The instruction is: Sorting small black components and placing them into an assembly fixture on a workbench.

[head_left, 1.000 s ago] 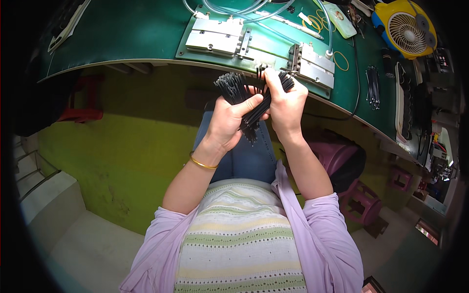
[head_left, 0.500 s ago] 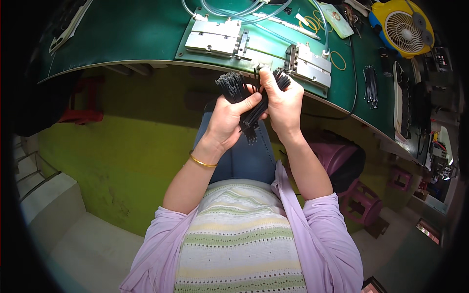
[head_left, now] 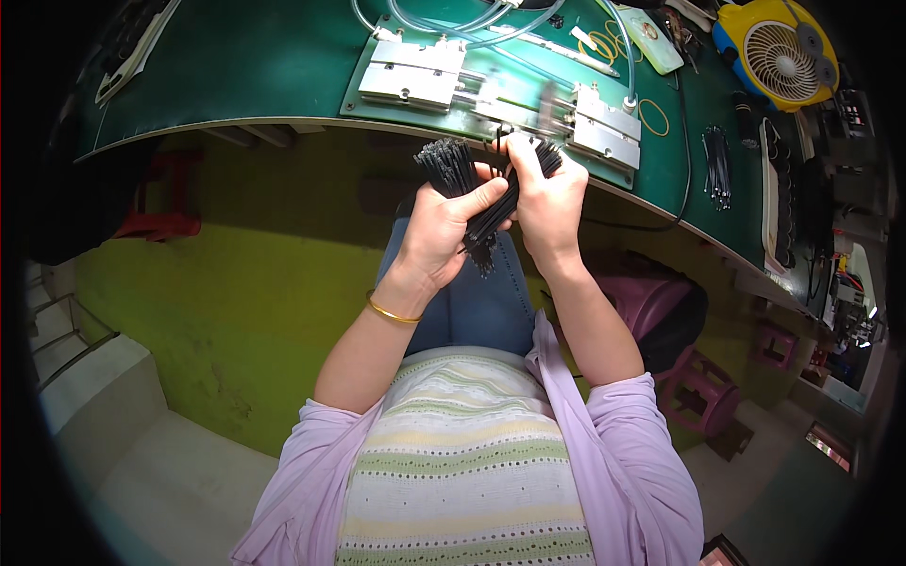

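Observation:
My left hand [head_left: 436,231] is closed around a thick bundle of thin black wire-like strands [head_left: 445,165], their cut ends pointing up and left. My right hand [head_left: 551,209] is closed on a second bundle of the same black strands [head_left: 548,157], crossing the first one. Its thumb and finger are raised at the front edge of a metal clamping fixture, where a short black strand [head_left: 499,141] stands up; its exact grip is partly hidden. The fixture has a left metal block [head_left: 411,75] and a right metal block [head_left: 606,130], with blurred sliding parts [head_left: 547,108] between them.
The green workbench [head_left: 245,66] carries clear air hoses [head_left: 491,38], a yellow and blue fan [head_left: 783,57], rubber bands [head_left: 653,117] and another bundle of black strands [head_left: 717,168]. A purple stool [head_left: 698,391] stands right, a red stool [head_left: 165,222] left.
The fixture's sliding parts between the two blocks have moved and are now blurred, with rods showing beside each block. Both hands stay almost in place; the right thumb and finger have shifted slightly.

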`<action>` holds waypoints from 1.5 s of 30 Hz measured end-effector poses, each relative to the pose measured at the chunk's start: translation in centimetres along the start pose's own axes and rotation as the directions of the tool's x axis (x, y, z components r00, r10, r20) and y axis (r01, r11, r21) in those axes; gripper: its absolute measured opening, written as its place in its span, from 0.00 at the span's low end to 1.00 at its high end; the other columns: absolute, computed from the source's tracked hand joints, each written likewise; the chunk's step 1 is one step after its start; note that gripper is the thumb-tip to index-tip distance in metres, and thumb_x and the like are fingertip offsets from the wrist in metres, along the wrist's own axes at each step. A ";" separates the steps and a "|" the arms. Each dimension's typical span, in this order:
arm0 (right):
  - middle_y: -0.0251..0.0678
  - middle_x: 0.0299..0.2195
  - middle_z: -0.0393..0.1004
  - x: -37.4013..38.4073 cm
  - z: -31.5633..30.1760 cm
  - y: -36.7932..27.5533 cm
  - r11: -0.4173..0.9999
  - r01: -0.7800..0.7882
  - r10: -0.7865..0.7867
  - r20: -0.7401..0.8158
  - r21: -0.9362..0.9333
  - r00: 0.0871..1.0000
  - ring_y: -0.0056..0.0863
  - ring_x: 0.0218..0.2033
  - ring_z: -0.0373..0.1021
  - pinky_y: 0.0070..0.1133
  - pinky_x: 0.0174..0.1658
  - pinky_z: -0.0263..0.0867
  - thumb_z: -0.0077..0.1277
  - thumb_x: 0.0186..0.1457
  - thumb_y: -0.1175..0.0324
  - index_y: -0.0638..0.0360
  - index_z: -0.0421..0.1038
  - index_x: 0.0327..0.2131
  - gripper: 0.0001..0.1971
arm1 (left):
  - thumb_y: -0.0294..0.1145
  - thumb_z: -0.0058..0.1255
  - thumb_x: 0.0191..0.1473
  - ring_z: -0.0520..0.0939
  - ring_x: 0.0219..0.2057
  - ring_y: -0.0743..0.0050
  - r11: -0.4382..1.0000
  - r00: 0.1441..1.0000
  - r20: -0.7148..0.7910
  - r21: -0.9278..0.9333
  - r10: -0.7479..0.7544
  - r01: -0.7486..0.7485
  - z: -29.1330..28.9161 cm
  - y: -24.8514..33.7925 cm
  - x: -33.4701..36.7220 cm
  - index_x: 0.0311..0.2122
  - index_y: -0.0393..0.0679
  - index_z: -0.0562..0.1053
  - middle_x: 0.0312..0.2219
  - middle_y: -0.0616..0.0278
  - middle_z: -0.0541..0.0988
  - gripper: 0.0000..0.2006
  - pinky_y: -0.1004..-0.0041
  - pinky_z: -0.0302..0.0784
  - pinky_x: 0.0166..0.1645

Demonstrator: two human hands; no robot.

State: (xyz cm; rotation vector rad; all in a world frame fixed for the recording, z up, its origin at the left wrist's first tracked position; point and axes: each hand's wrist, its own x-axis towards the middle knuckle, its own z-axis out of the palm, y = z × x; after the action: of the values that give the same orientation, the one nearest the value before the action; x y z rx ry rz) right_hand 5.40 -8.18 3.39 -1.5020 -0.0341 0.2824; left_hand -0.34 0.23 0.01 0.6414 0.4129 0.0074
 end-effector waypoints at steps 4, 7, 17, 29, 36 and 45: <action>0.28 0.12 0.66 0.2 -0.2 0.1 1.000 -0.002 0.002 0.022 -0.003 1.000 0.10 0.09 0.59 0.11 0.11 0.52 0.48 0.48 0.70 0.67 0.71 0.23 0.09 | 0.23 0.51 0.45 0.75 0.21 0.76 1.000 0.999 0.032 0.005 -0.006 0.005 0.0 0.0 0.2 0.30 0.37 0.69 0.22 0.61 0.73 0.06 0.78 0.73 0.26; 0.29 0.13 0.67 0.3 -0.3 0.4 1.000 0.005 -0.006 0.026 0.018 1.000 0.11 0.10 0.60 0.11 0.11 0.52 0.48 0.48 0.70 0.67 0.71 0.23 0.09 | 0.23 0.51 0.45 0.76 0.21 0.75 1.000 1.000 0.017 0.006 -0.012 0.012 0.0 0.1 0.2 0.30 0.37 0.69 0.22 0.61 0.73 0.05 0.78 0.74 0.26; 0.36 0.17 0.72 0.6 -0.5 0.5 0.998 -0.054 0.053 0.031 0.016 0.998 0.15 0.11 0.64 0.11 0.11 0.56 0.48 0.48 0.70 0.68 0.71 0.24 0.09 | 0.21 0.51 0.44 0.76 0.22 0.75 0.999 0.999 0.027 -0.030 -0.022 0.022 -0.1 0.0 0.3 0.30 0.37 0.68 0.23 0.61 0.73 0.06 0.76 0.75 0.27; 0.30 0.14 0.68 0.8 -0.5 1.5 0.994 0.059 -0.061 0.020 0.088 0.998 0.13 0.11 0.63 0.11 0.10 0.53 0.49 0.48 0.70 0.66 0.70 0.22 0.08 | 0.24 0.51 0.45 0.76 0.22 0.74 0.995 0.997 0.033 -0.064 -0.068 0.070 0.0 0.2 0.1 0.29 0.39 0.68 0.23 0.62 0.73 0.06 0.76 0.75 0.27; 0.26 0.13 0.65 -0.5 -0.2 -0.1 0.999 0.029 -0.031 0.088 0.024 0.996 0.10 0.09 0.57 0.11 0.10 0.50 0.48 0.49 0.70 0.66 0.71 0.23 0.08 | 0.24 0.52 0.45 0.76 0.22 0.75 0.996 0.996 0.063 -0.057 -0.059 0.063 -0.4 0.1 -0.2 0.30 0.38 0.68 0.22 0.61 0.73 0.07 0.77 0.74 0.26; 0.25 0.12 0.65 0.1 -0.1 0.4 1.000 -0.022 0.022 0.014 0.013 1.000 0.10 0.10 0.58 0.11 0.11 0.49 0.49 0.47 0.71 0.66 0.71 0.23 0.07 | 0.22 0.52 0.44 0.76 0.21 0.74 0.998 0.998 -0.007 0.003 -0.065 0.065 -0.1 0.3 -0.1 0.31 0.37 0.68 0.21 0.60 0.73 0.08 0.77 0.75 0.26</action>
State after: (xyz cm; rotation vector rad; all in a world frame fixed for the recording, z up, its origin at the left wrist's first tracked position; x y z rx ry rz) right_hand 5.46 -8.29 2.93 -1.4882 -0.0268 0.3100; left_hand -0.43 0.47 0.15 0.6313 0.4408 -0.0528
